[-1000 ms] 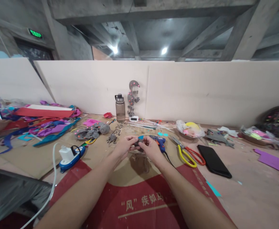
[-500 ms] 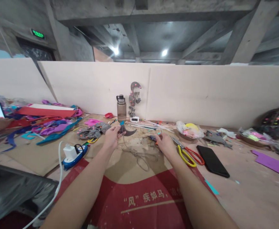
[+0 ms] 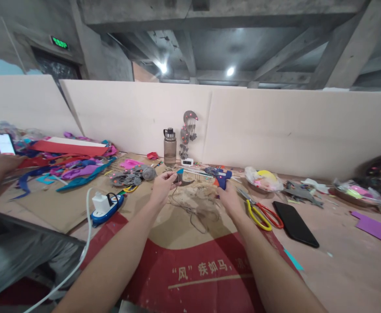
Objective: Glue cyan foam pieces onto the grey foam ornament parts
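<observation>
Pinched in my left hand (image 3: 164,184) is a grey felt crescent (image 3: 185,181) with a small blue piece at its near end. Thin grey cord (image 3: 190,211) trails from it in loose loops over the brown paper. My right hand (image 3: 227,194) is wrapped round a blue glue gun (image 3: 222,179) with an orange part, held just above the table to the right of the crescent. Red-and-yellow-handled scissors (image 3: 259,215) lie right of my right wrist. A pile of grey felt pieces (image 3: 128,176) rests left of my left hand.
A black phone (image 3: 295,224) lies at the right. At the back stand a bottle (image 3: 170,150) and a small white clock (image 3: 187,162). A blue power strip (image 3: 107,211) with a white cable is at the left. Another person's hand (image 3: 3,163) is at the far left, by a lit phone.
My right hand has taken hold of the blue glue gun and lifted it from the table. My left hand has moved slightly right with the crescent, which is now turned differently.
</observation>
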Demonstrator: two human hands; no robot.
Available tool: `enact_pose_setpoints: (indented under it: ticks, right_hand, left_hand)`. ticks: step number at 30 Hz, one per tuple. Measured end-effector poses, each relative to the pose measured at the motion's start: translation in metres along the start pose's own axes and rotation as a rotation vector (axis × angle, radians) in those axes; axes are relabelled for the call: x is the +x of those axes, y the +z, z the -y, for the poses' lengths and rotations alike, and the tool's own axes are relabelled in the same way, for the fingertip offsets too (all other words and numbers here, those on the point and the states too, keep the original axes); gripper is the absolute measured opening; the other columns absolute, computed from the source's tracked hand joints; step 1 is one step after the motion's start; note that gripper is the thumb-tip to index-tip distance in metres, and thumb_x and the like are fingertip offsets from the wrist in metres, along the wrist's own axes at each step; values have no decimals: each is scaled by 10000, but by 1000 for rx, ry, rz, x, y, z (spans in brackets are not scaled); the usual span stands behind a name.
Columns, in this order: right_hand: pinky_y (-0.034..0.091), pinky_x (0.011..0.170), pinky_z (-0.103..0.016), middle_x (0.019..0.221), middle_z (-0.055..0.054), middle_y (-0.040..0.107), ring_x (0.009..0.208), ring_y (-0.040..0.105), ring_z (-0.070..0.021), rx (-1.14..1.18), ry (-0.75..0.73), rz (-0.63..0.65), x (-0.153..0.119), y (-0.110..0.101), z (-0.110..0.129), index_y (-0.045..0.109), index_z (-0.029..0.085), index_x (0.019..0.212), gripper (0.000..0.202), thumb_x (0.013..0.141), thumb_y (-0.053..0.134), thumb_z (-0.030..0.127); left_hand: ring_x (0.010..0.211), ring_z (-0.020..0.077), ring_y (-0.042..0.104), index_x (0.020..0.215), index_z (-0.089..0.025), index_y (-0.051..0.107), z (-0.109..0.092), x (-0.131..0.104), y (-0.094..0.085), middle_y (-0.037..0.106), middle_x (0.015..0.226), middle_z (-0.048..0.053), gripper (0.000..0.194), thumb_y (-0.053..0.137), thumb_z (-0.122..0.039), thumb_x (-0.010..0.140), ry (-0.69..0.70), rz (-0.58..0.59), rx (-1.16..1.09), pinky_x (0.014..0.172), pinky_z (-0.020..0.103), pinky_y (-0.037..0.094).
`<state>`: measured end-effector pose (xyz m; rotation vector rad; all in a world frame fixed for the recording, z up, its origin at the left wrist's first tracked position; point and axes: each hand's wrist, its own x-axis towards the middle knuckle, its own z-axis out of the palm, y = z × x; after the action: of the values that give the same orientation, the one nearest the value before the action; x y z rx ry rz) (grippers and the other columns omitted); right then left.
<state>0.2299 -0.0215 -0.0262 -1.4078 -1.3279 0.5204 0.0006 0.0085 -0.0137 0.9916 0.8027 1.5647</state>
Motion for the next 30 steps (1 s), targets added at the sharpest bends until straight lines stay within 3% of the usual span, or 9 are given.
enact_pose_setpoints:
  ticks: [4,7,14,30]
  right_hand:
    - [486,625,-296,863,-37,663,636,594,-172,128,-76,92,-28,11,42,552,225,1056,292,773,531,295]
    - [467,600,-292,826,-32,654,609,558,-168,131,-128,193,-42,17,54,556,230,1043,251,813,514,321]
    - [462,790,-341,921,-66,646,809,582,-198,-7,-289,230,-48,27,44,567,186,1005,200,853,499,297]
    - [463,814,-360,977,-99,654,855,589,-224,-85,-325,197,-50,32,42,569,196,996,188,869,470,291]
  left_hand:
    - [712,129,621,721,-119,663,1,2,1,648,768,33,356,859,-363,551,-9,-22,-7,767,340,593]
    - [699,126,611,710,-121,666,1,2,2,647,758,27,356,866,-355,529,-7,-47,-2,744,331,593]
    - [675,119,601,726,-131,679,2,1,4,650,751,12,313,832,-347,559,42,-64,34,713,304,575]
    - [645,116,584,708,-149,664,5,-3,8,619,695,-5,219,779,-303,605,103,-45,80,694,294,549]
